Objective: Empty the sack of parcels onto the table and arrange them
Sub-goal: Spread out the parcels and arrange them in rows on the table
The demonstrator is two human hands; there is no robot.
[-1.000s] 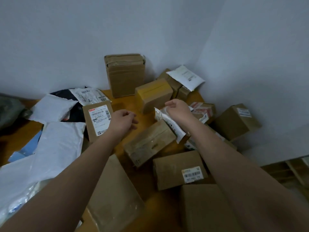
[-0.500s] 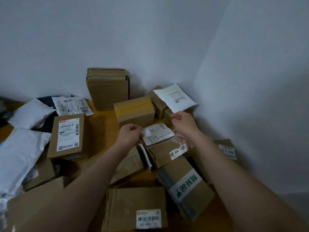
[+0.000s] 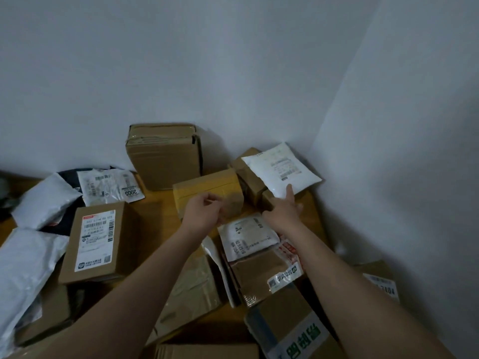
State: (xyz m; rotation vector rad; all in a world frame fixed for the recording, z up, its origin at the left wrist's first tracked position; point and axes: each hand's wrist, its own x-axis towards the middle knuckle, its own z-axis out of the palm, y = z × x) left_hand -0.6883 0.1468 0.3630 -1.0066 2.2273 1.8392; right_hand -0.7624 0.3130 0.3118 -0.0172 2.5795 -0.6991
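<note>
Both hands hold nothing: left hand [image 3: 204,213] loosely curled beside yellow-taped box [image 3: 207,189], right hand [image 3: 283,212] fingers touching white mailer [image 3: 281,170] at one o'clock.

Dim, bluish, flat light; soft shadows — slight blur; wide-angle bending at edges.

Tall carton [image 3: 163,156] far, against wall. Taped box [image 3: 207,193] just before it. Padded mailer [image 3: 281,169] right, atop small cartons [image 3: 246,174]. Labelled box [image 3: 96,244] left. Poly mailers [image 3: 44,198] far left. Flat mailer [image 3: 246,237] centre, on cartons.
</note>
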